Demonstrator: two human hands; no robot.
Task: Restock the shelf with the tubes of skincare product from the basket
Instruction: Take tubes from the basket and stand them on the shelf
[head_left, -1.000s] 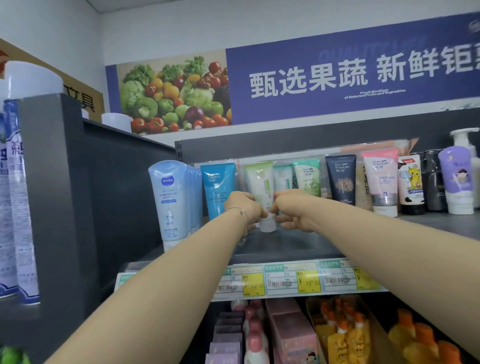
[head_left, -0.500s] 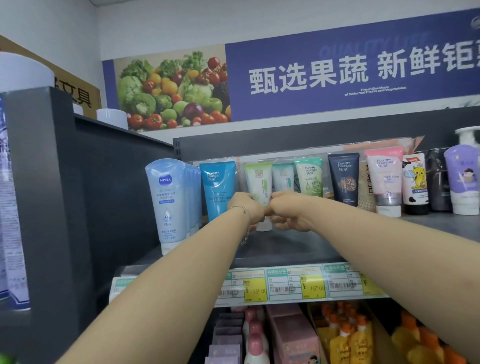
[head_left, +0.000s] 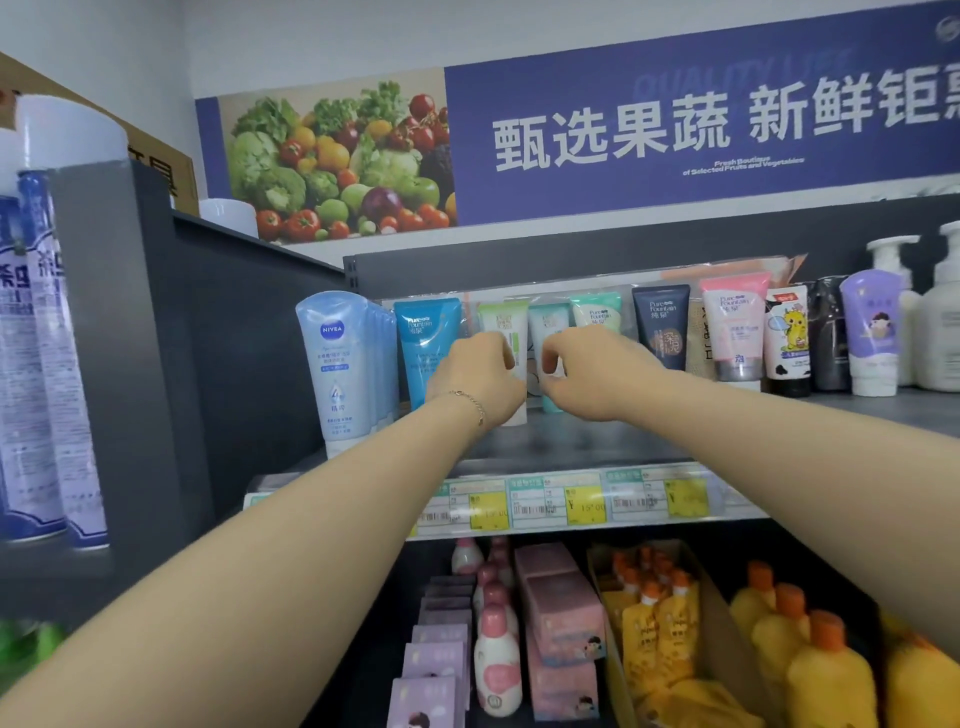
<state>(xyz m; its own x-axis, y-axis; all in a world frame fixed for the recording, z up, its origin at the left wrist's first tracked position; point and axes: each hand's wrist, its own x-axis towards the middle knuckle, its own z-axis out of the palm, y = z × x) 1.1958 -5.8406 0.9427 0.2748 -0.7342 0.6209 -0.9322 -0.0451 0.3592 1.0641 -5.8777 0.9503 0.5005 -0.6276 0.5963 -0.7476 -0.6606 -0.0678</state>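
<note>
Tubes are packed edge to edge along the shelf (head_left: 597, 447). Green-striped tube (head_left: 506, 325) is gripped by left hand (head_left: 480, 376) fingers; teal tube (head_left: 550, 332) is pinched by right hand (head_left: 587, 371). Shelf front is left bare.

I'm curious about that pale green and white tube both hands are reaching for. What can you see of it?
The pale green and white tube looks like soft plastic. It stands upright, cap down, on the dark grey shelf, between a bright blue tube and a smaller teal tube. Its top band is green, with a green stripe down the white body. The left hand covers its lower half and seems to grip it; the right hand is beside it.
</note>
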